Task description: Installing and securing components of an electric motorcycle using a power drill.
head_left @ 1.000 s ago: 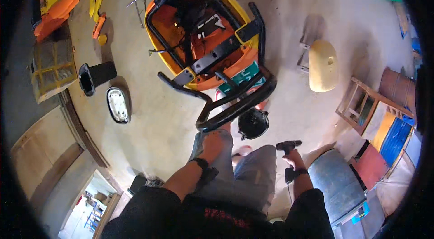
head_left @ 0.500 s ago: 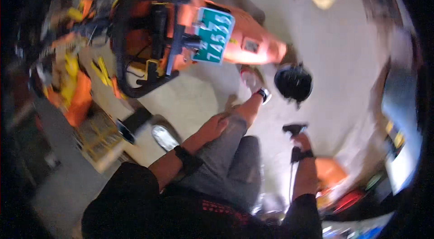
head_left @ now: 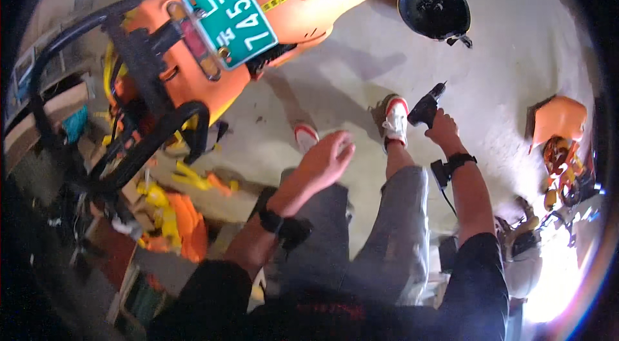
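Note:
My right hand (head_left: 445, 132) grips a black cordless drill (head_left: 426, 107), its bit pointing up and away over the floor. My left hand (head_left: 327, 158) hangs in front of my legs with its fingers curled in; whether anything small is inside them is hidden. Ahead on the left stands an orange motor scooter (head_left: 277, 2) with a green licence plate (head_left: 230, 15) and a black tubular rack (head_left: 164, 147) at its near end. Neither hand touches the scooter.
A black round tub (head_left: 433, 9) lies on the grey floor ahead. At the right are an orange panel (head_left: 560, 123), a tangle of parts (head_left: 562, 163) and a very bright light (head_left: 551, 276). Orange and yellow pieces (head_left: 184, 218) are heaped at the left.
My view has swung, bringing the scooter nearer at the left. My left hand has moved off from near my knee. The right hand, still around the drill, has come forward.

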Demonstrator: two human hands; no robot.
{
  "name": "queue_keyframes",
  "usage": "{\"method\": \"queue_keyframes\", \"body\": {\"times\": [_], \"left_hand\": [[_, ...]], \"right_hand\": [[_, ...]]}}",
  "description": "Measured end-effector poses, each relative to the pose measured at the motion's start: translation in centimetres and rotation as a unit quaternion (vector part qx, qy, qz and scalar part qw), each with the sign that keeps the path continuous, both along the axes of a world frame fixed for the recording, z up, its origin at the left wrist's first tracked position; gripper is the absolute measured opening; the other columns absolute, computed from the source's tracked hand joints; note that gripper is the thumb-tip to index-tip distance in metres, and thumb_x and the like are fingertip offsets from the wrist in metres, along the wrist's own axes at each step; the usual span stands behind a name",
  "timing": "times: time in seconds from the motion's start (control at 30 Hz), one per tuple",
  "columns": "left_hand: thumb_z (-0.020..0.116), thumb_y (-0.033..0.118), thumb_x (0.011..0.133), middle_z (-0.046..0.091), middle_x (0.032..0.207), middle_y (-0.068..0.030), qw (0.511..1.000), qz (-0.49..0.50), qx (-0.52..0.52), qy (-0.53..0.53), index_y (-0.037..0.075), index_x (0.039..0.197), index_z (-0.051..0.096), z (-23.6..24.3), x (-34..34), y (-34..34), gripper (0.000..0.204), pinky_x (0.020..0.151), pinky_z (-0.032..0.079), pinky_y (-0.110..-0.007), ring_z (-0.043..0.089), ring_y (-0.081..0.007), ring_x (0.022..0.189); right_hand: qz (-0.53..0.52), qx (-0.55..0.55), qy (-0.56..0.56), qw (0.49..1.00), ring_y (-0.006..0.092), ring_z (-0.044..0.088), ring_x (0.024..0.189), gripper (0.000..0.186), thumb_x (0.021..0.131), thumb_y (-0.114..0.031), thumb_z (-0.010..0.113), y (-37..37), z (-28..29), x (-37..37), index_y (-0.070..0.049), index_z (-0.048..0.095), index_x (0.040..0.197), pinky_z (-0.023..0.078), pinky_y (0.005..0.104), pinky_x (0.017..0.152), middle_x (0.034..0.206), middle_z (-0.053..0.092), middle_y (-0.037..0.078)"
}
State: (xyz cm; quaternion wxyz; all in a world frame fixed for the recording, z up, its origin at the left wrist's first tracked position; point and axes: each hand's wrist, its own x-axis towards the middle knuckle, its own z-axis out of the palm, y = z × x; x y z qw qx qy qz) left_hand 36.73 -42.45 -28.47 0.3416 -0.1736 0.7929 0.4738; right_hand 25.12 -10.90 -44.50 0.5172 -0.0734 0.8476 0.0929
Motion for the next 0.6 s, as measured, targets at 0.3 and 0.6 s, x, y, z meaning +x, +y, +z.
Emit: {"method": "queue_keyframes", "body": {"times": [0.3,0.6], "left_hand": [[0.054,0.024,0.087,0.057,0.108,-0.0201,0.998,-0.035,-0.032,-0.035,0.001,0.112,0.051,-6.9,4.8,-4.3,0.033,0.082,0.046,-0.038,0.056,-0.0341,0.1],[0.051,0.023,0.087,0.06,0.098,-0.0157,0.993,-0.018,-0.115,0.024,0.001,0.1,0.056,-8.2,3.6,-9.4,0.026,0.083,0.045,-0.032,0.057,-0.0244,0.095]], "right_hand": [[-0.019,-0.204,0.248,0.947,0.0388,0.052,0.102,0.075,0.064,-0.018,0.067,2.8,-15.6,0.9,0.001,0.031,0.128,0.046,0.0436,0.085,0.109,0.053,0.023],[-0.064,-0.225,0.259,0.937,0.0383,0.045,0.108,0.084,0.071,-0.019,0.065,4.5,-24.2,2.7,0.0,0.017,0.137,0.042,0.0449,0.091,0.118,0.045,0.022]]}}
